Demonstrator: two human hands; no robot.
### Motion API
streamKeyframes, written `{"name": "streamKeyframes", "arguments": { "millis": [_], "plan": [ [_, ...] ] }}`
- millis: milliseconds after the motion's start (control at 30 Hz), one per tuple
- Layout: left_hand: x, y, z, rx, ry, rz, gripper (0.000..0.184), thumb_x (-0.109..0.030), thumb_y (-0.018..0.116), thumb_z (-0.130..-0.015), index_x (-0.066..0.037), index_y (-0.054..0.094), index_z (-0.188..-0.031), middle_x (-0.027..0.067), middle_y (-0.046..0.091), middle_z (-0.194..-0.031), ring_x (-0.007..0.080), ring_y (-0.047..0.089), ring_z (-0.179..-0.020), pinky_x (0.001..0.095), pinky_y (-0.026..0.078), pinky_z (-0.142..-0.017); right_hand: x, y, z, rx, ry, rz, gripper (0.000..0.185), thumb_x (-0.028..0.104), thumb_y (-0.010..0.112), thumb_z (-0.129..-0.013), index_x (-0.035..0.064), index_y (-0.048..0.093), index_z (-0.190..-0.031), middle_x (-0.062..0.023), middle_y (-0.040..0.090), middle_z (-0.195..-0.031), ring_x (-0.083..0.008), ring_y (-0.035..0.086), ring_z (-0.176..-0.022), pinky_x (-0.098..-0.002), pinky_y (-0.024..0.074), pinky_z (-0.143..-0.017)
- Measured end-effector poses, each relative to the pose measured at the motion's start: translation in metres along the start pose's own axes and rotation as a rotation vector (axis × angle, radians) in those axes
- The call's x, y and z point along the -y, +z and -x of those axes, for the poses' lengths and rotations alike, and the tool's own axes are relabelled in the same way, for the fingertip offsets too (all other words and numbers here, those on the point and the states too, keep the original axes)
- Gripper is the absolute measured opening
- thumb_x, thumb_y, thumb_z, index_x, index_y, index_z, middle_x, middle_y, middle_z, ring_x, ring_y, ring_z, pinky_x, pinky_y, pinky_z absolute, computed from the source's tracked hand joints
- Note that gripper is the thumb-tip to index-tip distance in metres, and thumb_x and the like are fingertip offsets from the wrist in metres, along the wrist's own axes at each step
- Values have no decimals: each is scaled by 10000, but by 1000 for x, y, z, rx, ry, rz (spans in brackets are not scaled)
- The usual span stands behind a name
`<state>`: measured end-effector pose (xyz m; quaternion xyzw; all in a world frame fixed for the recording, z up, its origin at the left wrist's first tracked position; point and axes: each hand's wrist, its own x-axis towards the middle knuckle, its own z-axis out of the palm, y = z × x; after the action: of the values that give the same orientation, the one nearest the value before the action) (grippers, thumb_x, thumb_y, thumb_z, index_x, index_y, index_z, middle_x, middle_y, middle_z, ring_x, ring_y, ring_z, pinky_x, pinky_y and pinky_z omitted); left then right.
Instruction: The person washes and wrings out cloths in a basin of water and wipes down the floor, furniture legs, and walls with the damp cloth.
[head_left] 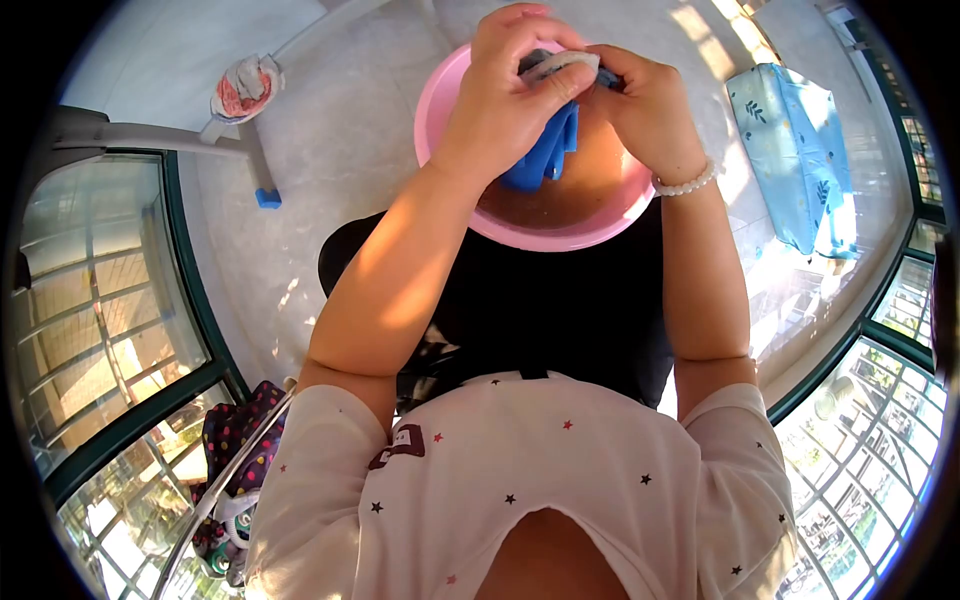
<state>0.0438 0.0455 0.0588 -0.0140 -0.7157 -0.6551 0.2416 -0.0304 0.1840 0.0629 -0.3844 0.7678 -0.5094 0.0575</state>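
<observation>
A pink basin (600, 236) with brownish water in it stands in front of my knees. Above it, both my hands grip a blue cloth (545, 160) that hangs down in folds toward the water. A whitish and dark grey strip (562, 66) shows at its top, between my fingers; I cannot make out whether it belongs to the cloth. My left hand (515, 85) is closed round this upper part from the left, thumb on top. My right hand (645, 105), with a white bead bracelet at the wrist, pinches the other end. The right fingertips are partly hidden.
A light blue patterned box or bag (795, 150) stands on the floor at the right. At the upper left, a red and white cloth (247, 88) sits by a grey frame leg. A dark dotted bag (245, 430) lies at the lower left, beside barred windows.
</observation>
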Motion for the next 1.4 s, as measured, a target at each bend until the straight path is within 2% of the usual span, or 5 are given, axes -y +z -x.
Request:
{"name": "streamKeyframes", "arguments": {
  "millis": [500,667,833,1167,1400],
  "plan": [
    [96,6,40,145,-399,-235,743,-48,782,-657,-70,400,-1294,132,518,-1188,243,525,-1094,340,434,-935,-101,43,42,-317,1440,-994,601,524,345,-930,70,351,-1324,-148,492,-1256,-345,491,-1163,-618,278,-1004],
    [81,19,61,459,-339,-83,490,-112,775,-705,-62,550,-1138,75,572,-1139,141,532,-1059,292,437,-906,-128,81,90,106,260,-680,497,428,501,-900,70,429,-1237,-91,557,-1140,-285,564,-1042,-518,462,-876],
    [115,19,64,-181,-605,409,326,-211,650,-856,-27,534,-1099,82,587,-1034,137,560,-956,301,458,-866,-116,89,56,-389,966,-1649,280,242,630,-853,72,558,-1064,-101,613,-1002,-234,628,-870,-392,539,-745],
    [199,-19,41,268,-1370,1512,371,-343,385,-962,-31,519,-1110,109,613,-1000,235,579,-995,370,466,-879,-85,117,44,-399,-182,176,101,108,658,-521,124,604,-605,23,545,-661,-195,508,-697,-386,391,-673],
    [143,1,-15,619,-1367,385,261,-267,547,-908,-80,520,-1088,39,574,-802,172,589,-737,322,497,-699,-81,102,39,-16,-708,342,96,185,632,-482,163,555,-535,53,509,-668,-182,490,-751,-402,363,-676]
  ]
}}
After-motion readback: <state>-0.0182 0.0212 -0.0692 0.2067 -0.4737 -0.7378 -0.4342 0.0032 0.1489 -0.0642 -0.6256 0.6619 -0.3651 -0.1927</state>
